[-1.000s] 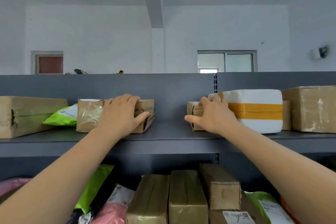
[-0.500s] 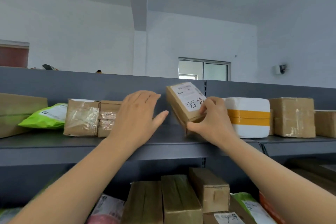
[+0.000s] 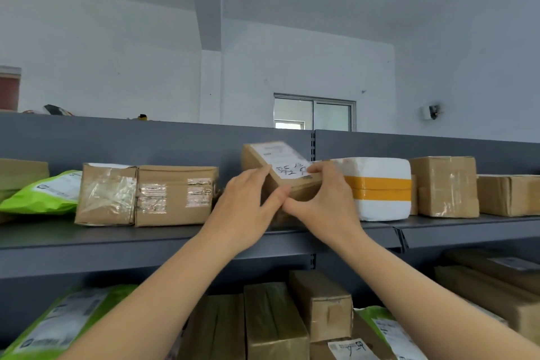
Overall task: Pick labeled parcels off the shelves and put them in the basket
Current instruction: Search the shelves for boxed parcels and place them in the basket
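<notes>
Grey metal shelf (image 3: pixel 117 240) before a white wall. Near the middle of the upper deck, tilted with its label face up: small labeled parcel (image 3: pixel 280 164), just left of a white foam box (image 3: pixel 377 187) banded in yellow tape. Gripped on the left by left hand (image 3: pixel 242 213), fingers curled over its top edge; pinched on the right by right hand (image 3: pixel 324 199), fingertips on the label. Thumbs meeting underneath. Farther left, two taped cartons (image 3: pixel 175 196) side by side, then green mailer (image 3: pixel 43 193).
</notes>
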### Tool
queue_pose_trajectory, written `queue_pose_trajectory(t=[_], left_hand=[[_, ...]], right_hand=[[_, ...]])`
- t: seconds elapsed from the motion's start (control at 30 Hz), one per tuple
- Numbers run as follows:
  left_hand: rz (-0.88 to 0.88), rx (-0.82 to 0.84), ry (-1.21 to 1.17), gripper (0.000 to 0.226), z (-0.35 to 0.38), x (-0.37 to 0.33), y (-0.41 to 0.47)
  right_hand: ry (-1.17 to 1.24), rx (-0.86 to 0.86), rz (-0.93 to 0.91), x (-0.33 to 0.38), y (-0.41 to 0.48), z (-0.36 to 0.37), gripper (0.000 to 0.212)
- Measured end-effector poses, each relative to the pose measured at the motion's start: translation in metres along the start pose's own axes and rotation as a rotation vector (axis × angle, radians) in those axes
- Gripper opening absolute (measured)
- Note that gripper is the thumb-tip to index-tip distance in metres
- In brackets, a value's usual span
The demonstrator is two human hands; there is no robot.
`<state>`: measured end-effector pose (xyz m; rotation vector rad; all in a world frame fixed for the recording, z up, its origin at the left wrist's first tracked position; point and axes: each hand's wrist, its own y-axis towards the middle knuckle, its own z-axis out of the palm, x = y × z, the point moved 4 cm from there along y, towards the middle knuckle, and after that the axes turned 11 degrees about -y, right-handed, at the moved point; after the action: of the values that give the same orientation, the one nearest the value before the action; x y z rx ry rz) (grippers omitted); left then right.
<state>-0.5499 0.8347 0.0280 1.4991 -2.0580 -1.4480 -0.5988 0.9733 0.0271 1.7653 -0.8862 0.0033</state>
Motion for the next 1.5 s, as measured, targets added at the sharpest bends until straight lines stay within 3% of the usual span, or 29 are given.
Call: queue_pose_trajectory(t=[0.1, 0.27, 0.33, 0.43, 0.53, 0.67, 0.77, 0.93, 1.07, 1.2, 1.33, 1.5], left_hand=[[-0.040, 0.008, 0.045, 0.050, -0.004, 0.009, 0.005], [0.027, -0.044, 0.276, 0.032, -0.010, 0.017, 0.013], [0.032, -0.030, 0.325, 0.033, -0.008, 0.015, 0.014], [0.044, -0.024, 0.423, 0.033, -0.007, 0.009, 0.013], [0.044, -0.036, 0.494, 0.033, -0.007, 0.003, 0.014], [-0.007, -0.042, 0.514, 0.033, -0.005, -0.002, 0.012], [-0.035, -0.039, 0.550, 0.034, -0.007, -0.005, 0.010], [0.060, -0.069, 0.569, 0.036, -0.005, -0.011, 0.007], [0.191, -0.114, 0.399, 0.037, 0.008, -0.036, 0.002], [0.029, 0.024, 0.026, 0.056, 0.040, -0.062, 0.008], [-0.050, 0.189, -0.479, 0.061, 0.077, -0.079, 0.009], [-0.063, 0.031, -0.549, 0.063, 0.085, -0.081, 0.007]], right_hand=[[-0.032, 0.208, 0.007, 0.005, 0.013, 0.015, 0.049], [-0.070, 0.360, -0.181, 0.017, 0.010, 0.023, 0.060], [-0.177, 0.253, -0.276, 0.016, 0.006, 0.009, 0.057], [-0.341, -0.099, -0.335, -0.002, 0.013, -0.036, 0.052], [-0.475, -0.239, -0.115, -0.044, 0.035, -0.076, 0.063], [-0.554, 0.059, 0.188, -0.098, 0.051, -0.079, 0.085], [-0.465, 0.145, 0.218, -0.110, 0.052, -0.069, 0.089], [-0.353, -0.066, 0.204, -0.098, 0.047, -0.070, 0.077], [-0.248, -0.250, 0.067, -0.084, 0.024, -0.071, 0.074], [-0.220, -0.407, -0.084, -0.074, -0.002, -0.071, 0.076], [-0.149, -0.405, -0.139, -0.071, -0.018, -0.069, 0.069], [-0.034, -0.287, -0.145, -0.081, -0.027, -0.075, 0.067]])
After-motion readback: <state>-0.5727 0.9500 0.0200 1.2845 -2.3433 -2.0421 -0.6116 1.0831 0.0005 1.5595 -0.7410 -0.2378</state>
